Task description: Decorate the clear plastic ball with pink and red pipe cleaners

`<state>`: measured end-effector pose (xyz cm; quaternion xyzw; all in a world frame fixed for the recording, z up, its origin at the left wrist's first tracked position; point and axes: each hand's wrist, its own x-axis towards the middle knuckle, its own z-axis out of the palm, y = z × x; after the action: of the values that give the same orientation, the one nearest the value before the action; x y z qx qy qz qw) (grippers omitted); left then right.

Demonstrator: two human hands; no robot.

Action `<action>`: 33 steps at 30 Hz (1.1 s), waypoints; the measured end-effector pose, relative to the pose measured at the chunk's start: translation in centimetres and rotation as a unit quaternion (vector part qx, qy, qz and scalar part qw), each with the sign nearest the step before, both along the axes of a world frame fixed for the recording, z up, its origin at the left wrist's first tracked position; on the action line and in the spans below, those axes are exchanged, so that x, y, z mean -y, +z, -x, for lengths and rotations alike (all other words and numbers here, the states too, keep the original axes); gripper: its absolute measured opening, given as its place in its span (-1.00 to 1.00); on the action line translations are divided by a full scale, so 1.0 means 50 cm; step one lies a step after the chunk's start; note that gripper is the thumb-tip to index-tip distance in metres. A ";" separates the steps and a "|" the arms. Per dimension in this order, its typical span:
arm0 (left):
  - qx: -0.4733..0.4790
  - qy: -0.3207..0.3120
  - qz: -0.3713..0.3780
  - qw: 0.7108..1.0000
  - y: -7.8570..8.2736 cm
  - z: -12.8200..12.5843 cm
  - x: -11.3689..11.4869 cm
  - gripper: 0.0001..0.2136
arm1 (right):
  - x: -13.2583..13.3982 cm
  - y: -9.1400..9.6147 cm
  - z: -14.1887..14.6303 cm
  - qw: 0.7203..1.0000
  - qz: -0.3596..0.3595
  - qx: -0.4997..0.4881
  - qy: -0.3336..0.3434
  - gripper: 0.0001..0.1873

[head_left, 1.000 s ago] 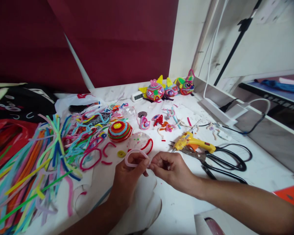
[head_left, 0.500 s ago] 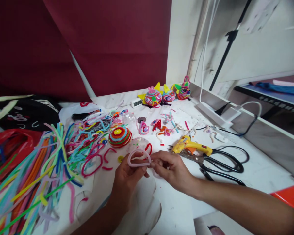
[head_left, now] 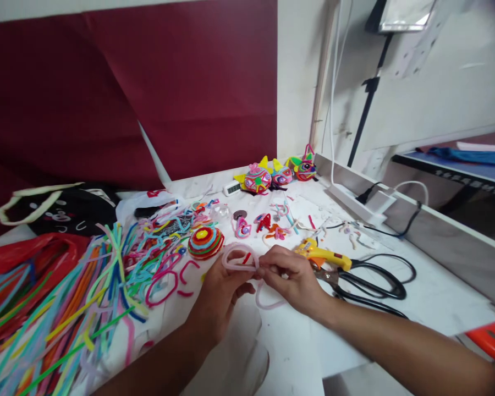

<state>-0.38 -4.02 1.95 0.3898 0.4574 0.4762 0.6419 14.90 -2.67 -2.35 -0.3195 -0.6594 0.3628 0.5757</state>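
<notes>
We face a white table [head_left: 441, 300] in a corner, a maroon sheet [head_left: 214, 88] hanging behind it and a white power strip [head_left: 355, 202] along its right side. Fuzzy pipe cleaners [head_left: 80, 297] lie heaped at left beside a glossy red bag [head_left: 61, 247]. Over the table's middle, our left hand [head_left: 218, 297] closes thumb and fingers on a soft, pale pink stem [head_left: 239, 268] bent into a rounded loop; our right hand [head_left: 292, 278] pinches it firmly at the loop's right end. Beyond sits a round, colour-banded dome [head_left: 206, 242]; a smooth yellow glue gun [head_left: 325, 254] and black-handled scissors [head_left: 329, 275] lie at right.
</notes>
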 end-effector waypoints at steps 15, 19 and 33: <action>0.071 0.004 0.043 0.997 0.006 -0.039 -0.035 -0.76 | -0.024 0.007 -0.013 0.997 -0.007 -0.049 -0.065 -0.96; 0.062 0.005 0.033 0.998 0.002 -0.043 -0.036 -0.78 | -0.025 0.010 -0.014 0.996 0.023 -0.045 -0.074 -0.93; -0.034 0.000 -0.012 0.999 -0.010 -0.015 -0.011 -0.70 | -0.022 -0.004 -0.018 0.995 0.071 0.001 -0.063 -0.83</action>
<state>0.38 -3.45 1.46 0.4134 0.4732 0.4685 0.6210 15.81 -1.56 -2.53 -0.4012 -0.6110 0.3714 0.5726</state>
